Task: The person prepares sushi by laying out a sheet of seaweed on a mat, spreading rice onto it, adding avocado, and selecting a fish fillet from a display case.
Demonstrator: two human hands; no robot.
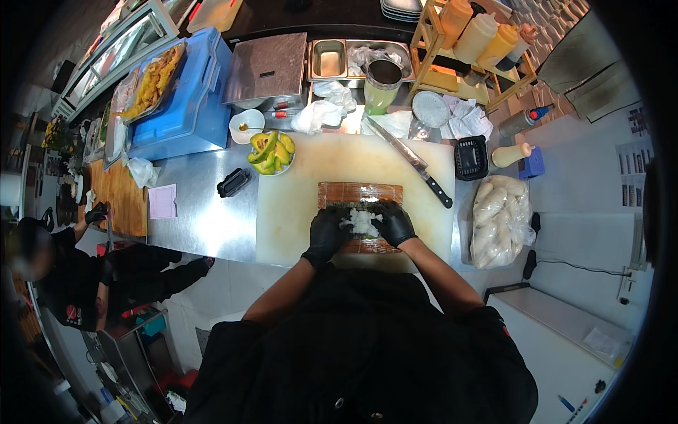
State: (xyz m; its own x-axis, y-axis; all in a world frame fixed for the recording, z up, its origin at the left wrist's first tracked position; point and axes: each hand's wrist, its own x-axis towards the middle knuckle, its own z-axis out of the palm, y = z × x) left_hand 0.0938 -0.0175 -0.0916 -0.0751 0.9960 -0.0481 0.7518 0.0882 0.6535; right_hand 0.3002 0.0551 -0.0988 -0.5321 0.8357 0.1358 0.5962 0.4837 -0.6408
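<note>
Both my hands wear black gloves over a bamboo rolling mat (360, 192). On the mat lies a dark nori sheet (350, 204), with a loose clump of white rice (363, 222) in its middle. My left hand (329, 233) is at the rice's left side, its fingertips touching the grains. My right hand (394, 224) reaches over the right part of the nori, fingertips at the rice's other edge. The gloves cover both sides of the sheet, and the grip of the fingers is hard to make out. Under the mat is a white cutting board (291, 212).
A chef's knife (408, 153) lies on the board's right, handle towards me. Avocado pieces (271, 152) fill a bowl at the upper left. Right of the board are a black plastic tray (471, 158) and a bulky plastic bag (500, 222). A co-worker (79, 265) is at the far left.
</note>
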